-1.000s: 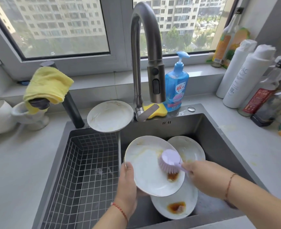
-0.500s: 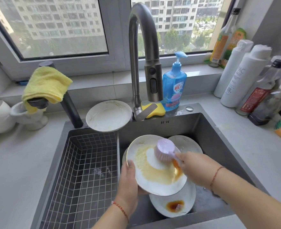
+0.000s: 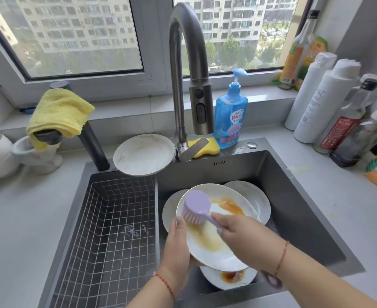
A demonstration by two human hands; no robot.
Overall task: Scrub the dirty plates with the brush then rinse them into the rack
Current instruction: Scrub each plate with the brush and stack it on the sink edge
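My left hand [image 3: 177,247] grips the left rim of a white plate [image 3: 214,252] smeared with brown sauce, held tilted over the sink basin [image 3: 298,210]. My right hand [image 3: 243,236] holds the handle of a lilac brush [image 3: 196,206], whose bristles press on the plate's upper left part. Other dirty plates lie in the basin underneath: one at the back right [image 3: 255,196], one at the left [image 3: 169,210], and one at the front [image 3: 227,280] with a dark sauce puddle. The wire rack [image 3: 107,230] fills the left half of the sink.
Another dirty plate [image 3: 144,154] rests on the sink's back edge beside the tall faucet [image 3: 184,74]. Blue soap bottle [image 3: 231,114] and yellow sponge [image 3: 207,146] stand behind the basin. Several bottles [image 3: 329,103] crowd the right counter. A yellow cloth [image 3: 58,112] hangs at the left.
The brush has swept from the plate's lower right up to its upper left, spreading the brown sauce across the plate. My left hand keeps holding the rim.
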